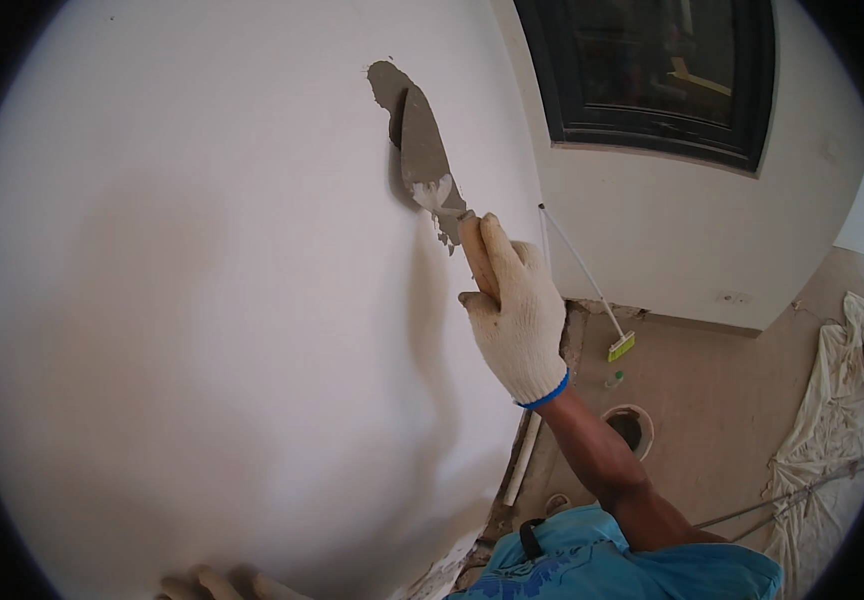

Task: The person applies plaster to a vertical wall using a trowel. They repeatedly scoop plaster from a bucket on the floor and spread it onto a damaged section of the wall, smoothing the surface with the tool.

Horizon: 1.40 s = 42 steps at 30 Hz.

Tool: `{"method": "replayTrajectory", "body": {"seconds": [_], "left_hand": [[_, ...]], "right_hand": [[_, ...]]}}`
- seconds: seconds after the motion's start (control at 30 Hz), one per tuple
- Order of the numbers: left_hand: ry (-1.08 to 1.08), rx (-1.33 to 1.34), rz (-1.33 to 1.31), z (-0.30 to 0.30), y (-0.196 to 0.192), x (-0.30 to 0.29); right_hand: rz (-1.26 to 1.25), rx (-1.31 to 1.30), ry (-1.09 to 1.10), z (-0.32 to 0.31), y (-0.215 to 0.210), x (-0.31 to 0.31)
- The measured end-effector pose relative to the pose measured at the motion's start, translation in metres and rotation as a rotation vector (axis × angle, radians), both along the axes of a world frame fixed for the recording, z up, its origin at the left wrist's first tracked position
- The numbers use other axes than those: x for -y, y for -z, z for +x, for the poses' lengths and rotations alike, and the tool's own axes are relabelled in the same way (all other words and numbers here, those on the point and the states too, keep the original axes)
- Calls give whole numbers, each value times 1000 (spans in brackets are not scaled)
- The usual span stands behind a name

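The right hand (pixel 520 315) has its grip clamped on the trowel (pixel 423 140), blade over grey mortar (pixel 387 85) on the white wall (pixel 242 150). Mortar is applied; ragged edges look unsmoothed. For the left hand (pixel 217 584), I cannot tell.

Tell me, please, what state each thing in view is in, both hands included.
Trowel: smeared grey, held over the grey patch.
Grey patch: spread on the white wall, ragged-edged.
Right hand: gloved, closed on the trowel.
Left hand: only fingers visible; open or closed, unclear.
Window: appears shut.
Broom: slanted, bristles down.
Bucket: open-topped, dark inside.
Sheet: rumpled on the floor.
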<state>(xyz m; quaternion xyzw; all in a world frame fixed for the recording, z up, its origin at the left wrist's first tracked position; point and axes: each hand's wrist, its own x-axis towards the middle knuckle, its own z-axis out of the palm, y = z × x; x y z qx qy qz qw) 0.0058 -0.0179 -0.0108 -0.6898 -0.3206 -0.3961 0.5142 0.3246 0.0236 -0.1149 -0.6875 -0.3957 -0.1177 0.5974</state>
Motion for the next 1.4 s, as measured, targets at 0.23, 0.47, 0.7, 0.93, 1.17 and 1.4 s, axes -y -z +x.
{"method": "replayTrajectory", "body": {"seconds": [0.23,0.47,0.7,0.93,1.17,1.4], "left_hand": [[-44,6,-10,-2,0,-1],[-53,-25,-15,-1,-4,0],[-80,-10,-48,2,-4,4],[-62,-14,-48,5,-4,5],[-20,-7,-8,4,-1,3],[-69,-10,-42,5,-1,7]], "right_hand": [[-143,-53,-35,-8,30,15],[35,37,9,9,36,13],[2,14,27,26,9,-13],[-179,-65,1,5,41,6],[-75,-22,3,12,51,13],[-41,-34,-16,16,23,1]]}}
